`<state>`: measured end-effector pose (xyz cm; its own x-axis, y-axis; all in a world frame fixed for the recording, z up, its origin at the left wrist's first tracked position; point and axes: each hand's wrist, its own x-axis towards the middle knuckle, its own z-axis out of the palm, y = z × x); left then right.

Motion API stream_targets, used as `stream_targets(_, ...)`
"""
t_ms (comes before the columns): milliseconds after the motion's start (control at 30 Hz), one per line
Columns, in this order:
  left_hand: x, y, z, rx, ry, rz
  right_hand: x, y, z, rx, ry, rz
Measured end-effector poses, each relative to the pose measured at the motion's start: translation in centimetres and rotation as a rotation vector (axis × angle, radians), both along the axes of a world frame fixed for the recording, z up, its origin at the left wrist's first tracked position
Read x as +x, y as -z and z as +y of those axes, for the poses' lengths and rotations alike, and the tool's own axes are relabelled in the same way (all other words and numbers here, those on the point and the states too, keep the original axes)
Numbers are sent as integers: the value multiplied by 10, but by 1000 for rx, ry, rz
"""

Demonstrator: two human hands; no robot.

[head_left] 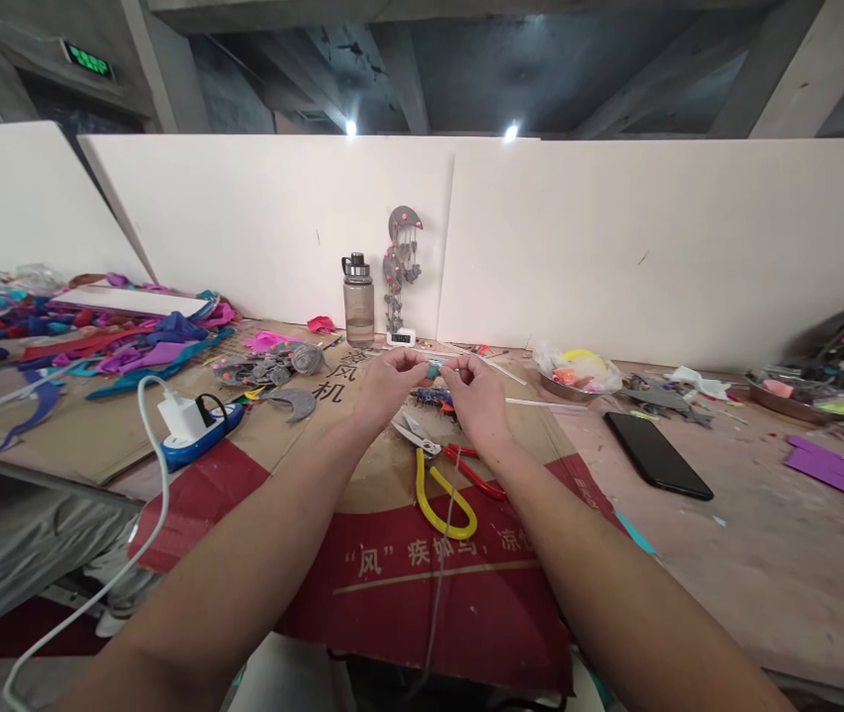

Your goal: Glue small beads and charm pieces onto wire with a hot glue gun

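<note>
My left hand (392, 384) and my right hand (475, 394) meet above the cardboard, both in a pinch. At my left fingertips shows a small teal piece (432, 371). What my right fingertips hold is too small to make out. A grey strand of yarn (442, 564) trails down below my right hand, over the scissors and past the cardboard's near edge. The scissors (428, 450) lie just under my hands, blades apart, with one yellow and one red handle. Behind them is a dark blue fuzzy bundle (432, 396), partly hidden by my hands.
Left are grey felt pieces (265, 366), a grey felt crescent (292, 402) and a blue power strip (203, 437) with a white cable. A bottle (359, 307) and a grey hanging ornament (403, 252) stand behind. A phone (657, 455) and a bowl (570, 386) lie right.
</note>
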<state>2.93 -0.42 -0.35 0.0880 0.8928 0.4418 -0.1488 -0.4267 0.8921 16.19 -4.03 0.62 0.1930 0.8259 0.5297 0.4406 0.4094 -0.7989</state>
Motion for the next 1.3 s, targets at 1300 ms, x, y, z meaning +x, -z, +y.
stream_targets(1300, 1, -6, -1, -95, 105, 3, 1, 1, 1, -35, 0, -38)
